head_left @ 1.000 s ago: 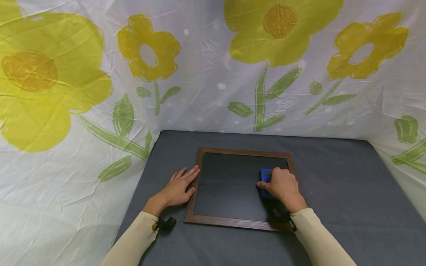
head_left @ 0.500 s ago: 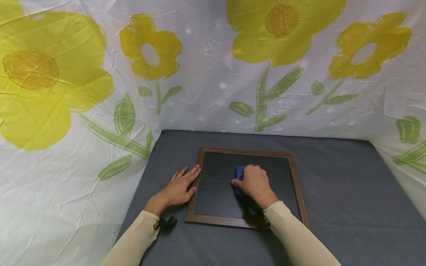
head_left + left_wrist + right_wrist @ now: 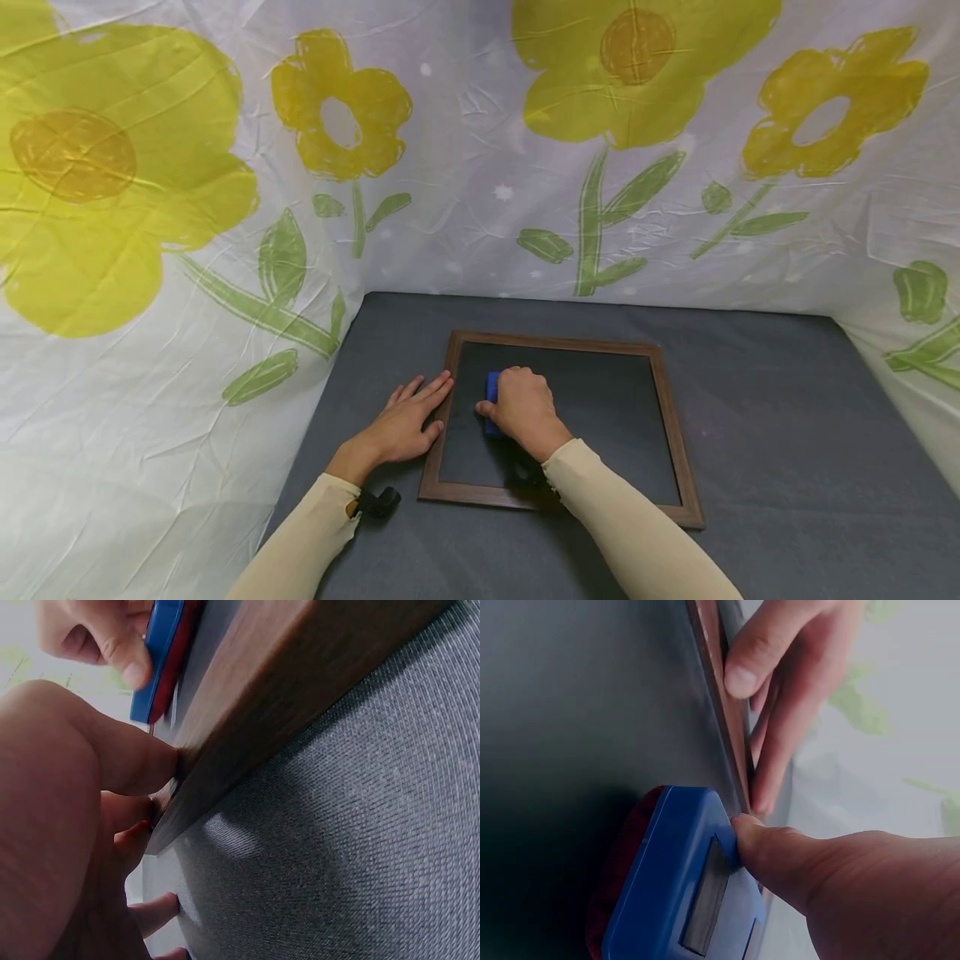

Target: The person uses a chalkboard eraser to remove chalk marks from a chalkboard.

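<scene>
A: Right grip, what's it on?
B: Your right hand (image 3: 527,410) is pinching the blue eraser (image 3: 667,877). Thumb sits against its side in your right wrist view; fingers curl over it in the head view.
A: Where's the eraser?
B: On the black board (image 3: 600,400), left part, near the left strip of the brown frame (image 3: 555,341) but apart from it. Dark red felt (image 3: 615,885) faces the board.
A: Left grip?
B: Your left hand (image 3: 405,425) holds nothing. Fingers straight, a little spread, thumb apart. Thumb touches the frame's left strip; in your left wrist view a couple of fingertips rest on the cloth.
A: Board placement?
B: Flat on your bench (image 3: 787,433), which is covered in dark grey cloth. White drape (image 3: 465,233) with yellow flowers behind. Black wrist device (image 3: 378,503) juts out from your left cuff.
</scene>
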{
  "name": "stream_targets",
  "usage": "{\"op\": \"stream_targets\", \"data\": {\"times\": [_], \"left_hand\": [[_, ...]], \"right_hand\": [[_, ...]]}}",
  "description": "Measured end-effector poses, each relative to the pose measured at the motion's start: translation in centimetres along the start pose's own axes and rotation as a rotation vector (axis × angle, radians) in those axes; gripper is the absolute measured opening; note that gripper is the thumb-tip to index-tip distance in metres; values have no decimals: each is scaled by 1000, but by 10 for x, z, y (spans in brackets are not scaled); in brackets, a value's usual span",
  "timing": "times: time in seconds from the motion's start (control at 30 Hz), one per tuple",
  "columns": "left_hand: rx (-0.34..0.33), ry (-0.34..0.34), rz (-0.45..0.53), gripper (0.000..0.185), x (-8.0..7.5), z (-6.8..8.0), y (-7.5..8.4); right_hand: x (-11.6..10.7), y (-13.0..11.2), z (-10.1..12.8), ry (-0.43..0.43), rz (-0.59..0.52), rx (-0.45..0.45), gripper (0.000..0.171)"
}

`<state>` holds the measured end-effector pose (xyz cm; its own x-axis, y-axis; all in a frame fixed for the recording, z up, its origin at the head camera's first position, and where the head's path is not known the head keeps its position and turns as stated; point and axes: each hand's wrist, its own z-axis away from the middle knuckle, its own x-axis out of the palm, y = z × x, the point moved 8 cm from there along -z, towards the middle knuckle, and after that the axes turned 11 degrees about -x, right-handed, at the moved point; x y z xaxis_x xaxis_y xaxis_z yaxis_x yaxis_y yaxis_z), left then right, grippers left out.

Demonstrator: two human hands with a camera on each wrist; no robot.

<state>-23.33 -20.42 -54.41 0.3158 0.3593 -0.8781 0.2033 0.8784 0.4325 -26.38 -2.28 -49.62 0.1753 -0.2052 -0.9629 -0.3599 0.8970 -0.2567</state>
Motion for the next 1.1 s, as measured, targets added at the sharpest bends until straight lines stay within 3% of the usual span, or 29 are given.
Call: {"op": "stream_targets", "data": {"times": [0.37,0.67,0.97,1.1], "left_hand": [[-8,-5,3,73,1,0,-1],[-12,0,5,73,1,-1,-3],[-14,-7,14,73,-1,1,-1],[16,13,38,72,0,1,-3]], "right_hand": [[8,-29,-16,-28,53,-65,68],[7,-35,-18,-23,99,-61,70],[7,-31,-17,-15,24,-33,71],[5,-28,-14,-9,-17,-30,69]]}}
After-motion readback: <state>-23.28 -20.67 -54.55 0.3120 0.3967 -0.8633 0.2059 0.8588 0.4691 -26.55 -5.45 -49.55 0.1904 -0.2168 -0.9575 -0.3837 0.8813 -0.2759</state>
